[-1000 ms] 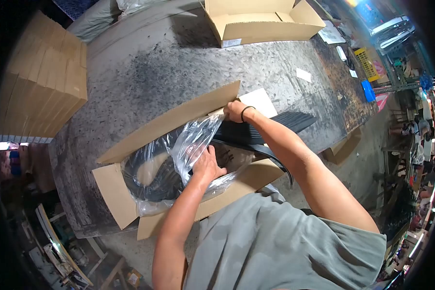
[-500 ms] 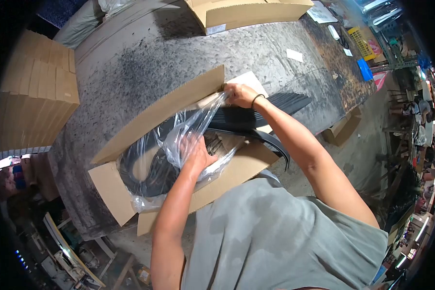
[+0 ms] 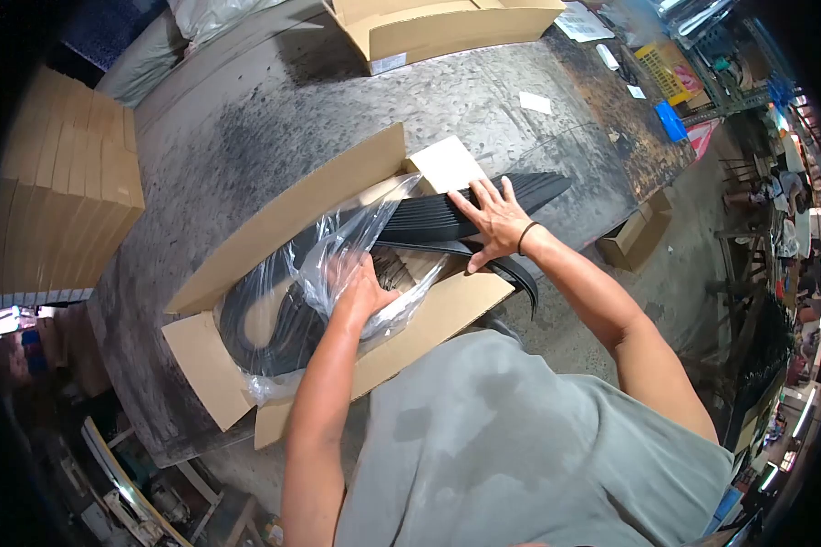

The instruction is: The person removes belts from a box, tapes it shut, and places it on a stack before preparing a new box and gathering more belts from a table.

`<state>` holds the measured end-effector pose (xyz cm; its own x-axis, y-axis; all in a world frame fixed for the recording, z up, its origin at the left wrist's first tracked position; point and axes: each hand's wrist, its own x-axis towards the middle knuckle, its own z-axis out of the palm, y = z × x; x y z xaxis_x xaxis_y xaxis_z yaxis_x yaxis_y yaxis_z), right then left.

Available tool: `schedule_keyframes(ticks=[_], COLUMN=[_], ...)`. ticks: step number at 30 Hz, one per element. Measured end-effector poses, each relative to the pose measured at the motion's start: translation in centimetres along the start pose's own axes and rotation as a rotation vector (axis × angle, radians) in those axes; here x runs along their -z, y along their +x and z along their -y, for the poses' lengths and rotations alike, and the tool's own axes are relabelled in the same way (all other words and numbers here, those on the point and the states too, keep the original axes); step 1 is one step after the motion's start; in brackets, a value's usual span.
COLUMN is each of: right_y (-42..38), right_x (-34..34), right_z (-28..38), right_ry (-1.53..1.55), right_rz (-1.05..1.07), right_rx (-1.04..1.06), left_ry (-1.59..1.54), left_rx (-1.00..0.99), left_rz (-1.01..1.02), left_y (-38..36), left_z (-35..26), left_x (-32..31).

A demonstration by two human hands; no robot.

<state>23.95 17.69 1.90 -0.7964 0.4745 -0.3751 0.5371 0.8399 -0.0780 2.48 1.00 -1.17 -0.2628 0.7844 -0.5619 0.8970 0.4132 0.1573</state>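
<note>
Here's the right hand (image 3: 497, 221), fingers fanned wide, palm down across the black strips (image 3: 429, 217), pressing on them rather than closed around them, thumb down by a curved strip (image 3: 526, 278) that bends over the box's near side. Over to its left, the left hand (image 3: 359, 290) is part open, thumb out to the side, fingers blurred by the clear plastic bag (image 3: 324, 273); whether they grip anything, I can't tell. The strips run from inside the bag, looped beyond the left hand, out past the right fingertips. All around that left hand, the open cardboard box (image 3: 208, 365) has its flaps out, one long flap rising beyond the hands and a pale one (image 3: 447, 164) just beyond the right fingers. Under it all, the dark, scuffed bench (image 3: 292, 128). Farther ahead of the hands, another open box (image 3: 465, 35); well left, stacked cardboard (image 3: 73, 191). Ahead and right of the right hand, a white paper (image 3: 535, 102), a blue item (image 3: 670, 121) and a yellow basket (image 3: 663, 75).
</note>
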Motion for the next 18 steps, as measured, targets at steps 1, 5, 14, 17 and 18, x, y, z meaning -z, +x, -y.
schedule_keyframes(ticks=[1, 5, 14, 17, 18], right_y=[0.1, 0.9, 1.3, 1.0, 0.8], right_x=[0.0, 1.3, 1.0, 0.5, 0.3], right_z=[0.3, -0.3, 0.3, 0.7, 0.8], right_ry=[-0.032, 0.064, 0.015, -0.032, -0.04], right_rz=[-0.061, -0.084, -0.377, -0.439, -0.369], right_rx=[-0.006, 0.048, 0.092, 0.031, -0.011], left_ry=[0.005, 0.045, -0.209, -0.205, -0.181], left_rx=[-0.009, -0.033, 0.007, 0.071, 0.055], left_rz=[-0.003, -0.098, -0.175, -0.205, -0.267], left_y=[0.3, -0.1, 2.7, 3.7, 3.7], left_z=[0.1, 0.3, 0.5, 0.3, 0.2], left_x=[-0.2, -0.3, 0.8, 0.8, 0.6])
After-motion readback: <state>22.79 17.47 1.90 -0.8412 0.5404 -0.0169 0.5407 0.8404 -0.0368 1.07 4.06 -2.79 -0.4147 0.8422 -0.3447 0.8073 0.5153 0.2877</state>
